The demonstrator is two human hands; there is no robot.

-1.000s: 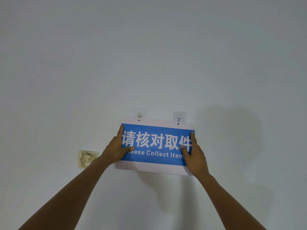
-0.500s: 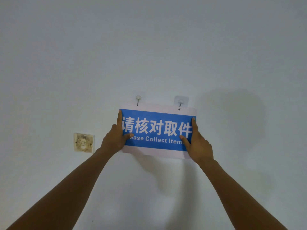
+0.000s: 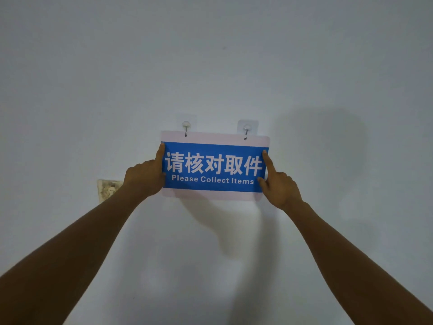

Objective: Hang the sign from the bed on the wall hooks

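both hands [image 3: 145,177] [image 3: 278,186] grip sign [image 3: 214,167] edges

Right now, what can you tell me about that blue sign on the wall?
The sign is a flat rectangular board, white-edged with a blue panel bearing white Chinese characters and "Please Collect Items". It looks like thin plastic. Two small holes near its top edge meet two wall hooks. It sits slightly tilted against the wall, with the left hand and right hand at its side edges.
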